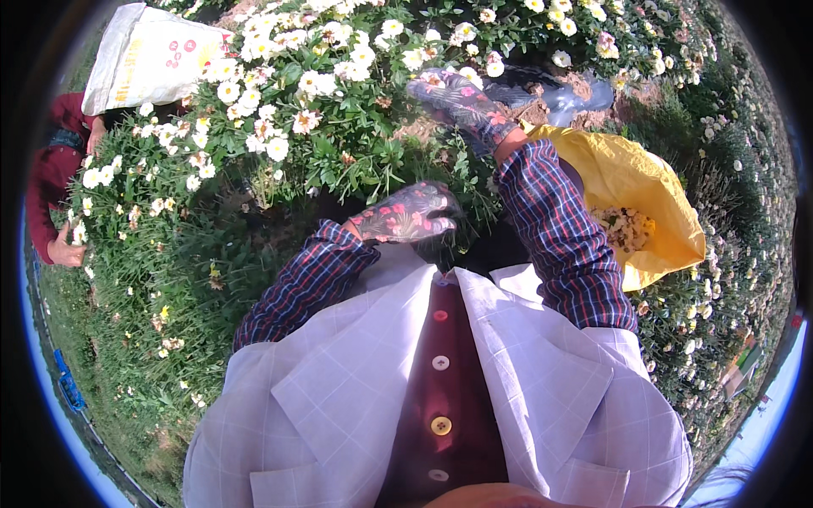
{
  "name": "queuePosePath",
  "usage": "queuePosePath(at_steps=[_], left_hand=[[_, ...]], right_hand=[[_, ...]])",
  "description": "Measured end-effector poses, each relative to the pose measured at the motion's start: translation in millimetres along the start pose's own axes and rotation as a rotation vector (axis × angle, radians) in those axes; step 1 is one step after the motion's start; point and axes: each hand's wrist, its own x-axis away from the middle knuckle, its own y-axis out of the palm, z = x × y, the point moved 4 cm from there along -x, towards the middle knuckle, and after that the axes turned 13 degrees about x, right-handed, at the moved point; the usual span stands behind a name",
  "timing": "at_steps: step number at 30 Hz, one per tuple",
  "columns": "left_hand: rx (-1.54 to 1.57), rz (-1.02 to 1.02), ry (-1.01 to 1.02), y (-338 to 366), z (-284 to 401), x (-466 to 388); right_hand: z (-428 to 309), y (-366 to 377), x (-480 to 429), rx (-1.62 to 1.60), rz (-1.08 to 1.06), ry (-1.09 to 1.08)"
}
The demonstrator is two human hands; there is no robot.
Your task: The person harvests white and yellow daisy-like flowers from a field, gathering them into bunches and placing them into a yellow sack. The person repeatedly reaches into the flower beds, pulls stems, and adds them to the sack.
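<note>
Both of my hands wear dark gloves with a floral print. Low in front of my jacket, my left hand (pixel 406 213) has curled, blurred fingers beside the green chrysanthemum stems (pixel 356 155). Whether anything lies in it cannot be made out. Farther out, my right hand (pixel 467 108) reaches into white chrysanthemum-like flowers (pixel 470 77); a pinkish blossom shows at its fingertips, and its grip is unclear. Beside my right forearm, a yellow woven sack (pixel 660 184) hangs with its mouth wide, holding a heap of picked flower heads (pixel 625 230).
At the upper left, another person's hand (pixel 67 247) touches flowers beside a large white woven sack (pixel 152 63) bearing print. Plastic film (pixel 594 95) with soil on it lies beyond my right hand. Dense flowering plants (pixel 146 273) spread on both sides.
</note>
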Motion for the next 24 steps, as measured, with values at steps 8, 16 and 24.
queuePosePath(at_steps=[8, 16, 24], left_hand=[[0.568, 0.360, -0.094, -155, -17, -94], [-0.231, 0.181, -0.527, -67, -175, -159], [0.309, 0.441, -0.588, -40, -186, -106]], right_hand=[[44, 51, 55, 0.057, 0.080, -0.159], [36, 63, 96, 0.410, 0.176, -0.169], [123, -86, 52, 0.013, 0.168, 0.141]])
